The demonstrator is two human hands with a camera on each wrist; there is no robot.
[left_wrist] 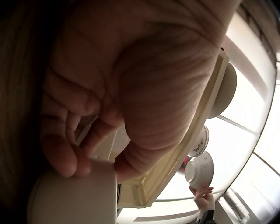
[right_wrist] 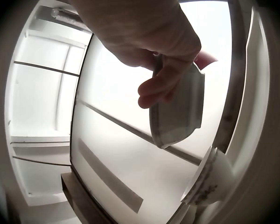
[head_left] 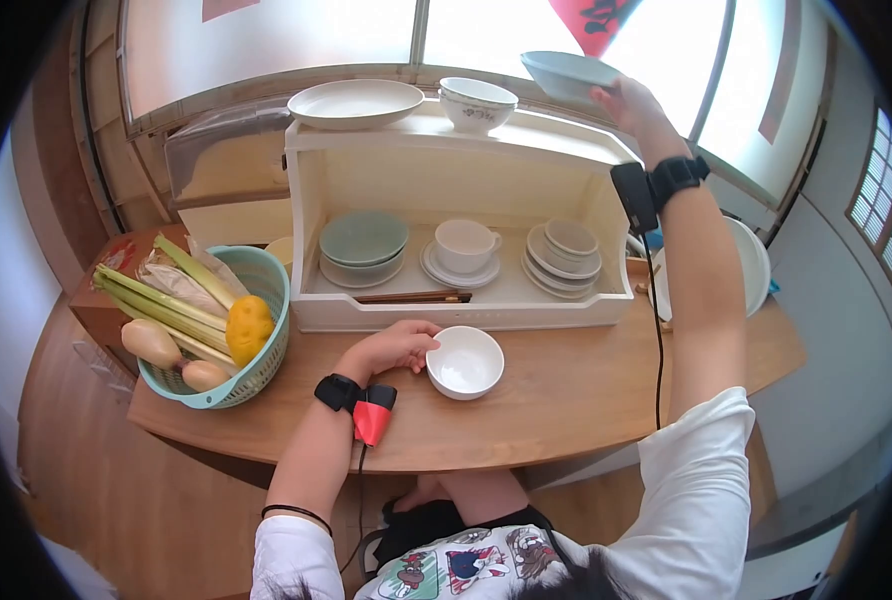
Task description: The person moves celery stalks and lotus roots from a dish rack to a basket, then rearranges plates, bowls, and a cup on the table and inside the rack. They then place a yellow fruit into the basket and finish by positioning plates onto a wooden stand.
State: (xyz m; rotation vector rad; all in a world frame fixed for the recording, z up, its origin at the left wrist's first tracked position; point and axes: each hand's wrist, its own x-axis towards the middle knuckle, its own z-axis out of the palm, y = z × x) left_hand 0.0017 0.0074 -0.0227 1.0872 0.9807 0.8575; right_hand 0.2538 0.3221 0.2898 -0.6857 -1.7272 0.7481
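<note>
A small white bowl (head_left: 465, 363) stands upright on the wooden table, and my left hand (head_left: 397, 347) holds it at its left side. In the left wrist view, the curled fingers (left_wrist: 60, 151) and the thumb meet the wall of that white bowl (left_wrist: 77, 196). Raised above the right end of the shelf's top, a pale, wide bowl (head_left: 566, 75) is gripped at its right edge by my right hand (head_left: 634, 105). The right wrist view shows fingers (right_wrist: 161, 86) across the side of this pale bowl (right_wrist: 182, 107).
On top of the white shelf (head_left: 456, 318) are a white plate (head_left: 356, 103) and stacked patterned bowls (head_left: 478, 105). Inside stand green bowls (head_left: 364, 238), a cup (head_left: 466, 245), stacked dishes (head_left: 566, 262) and chopsticks (head_left: 411, 298). A vegetable basket (head_left: 266, 350) sits left; a white round dish (head_left: 751, 265) stands right.
</note>
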